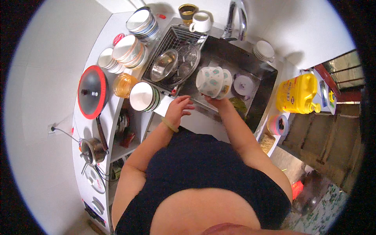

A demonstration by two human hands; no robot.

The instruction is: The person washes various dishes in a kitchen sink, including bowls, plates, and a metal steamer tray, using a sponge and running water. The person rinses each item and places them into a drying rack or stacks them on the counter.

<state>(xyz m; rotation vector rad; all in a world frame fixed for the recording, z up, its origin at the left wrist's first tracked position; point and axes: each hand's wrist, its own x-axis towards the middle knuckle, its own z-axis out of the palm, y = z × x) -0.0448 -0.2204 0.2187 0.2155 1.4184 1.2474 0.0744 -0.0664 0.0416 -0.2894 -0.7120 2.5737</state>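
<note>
My right hand (216, 102) grips a small stack of white bowls (210, 81) with a green print, tilted on their side above the dark sink (223, 51). Its fingers are mostly hidden behind the bowls. At the sink's near left edge, my left hand (177, 109) hovers with fingers apart and nothing in them, a yellowish bangle at its wrist. Closest to that hand stands a stack of white bowls with green outsides (142, 97). A round white piece (243, 85), perhaps the drain cover, lies on the sink floor beside a green scouring pad or leaf (238, 105).
A wire drainer (183, 30) holds a metal bowl (164, 65) and a clear lid or colander (189, 60). Stacked bowls (129, 50), a glass jar (124, 85) and a red-rimmed wok lid (93, 92) line the left counter. A faucet (232, 20) and yellow detergent jug (295, 94) stand around the sink.
</note>
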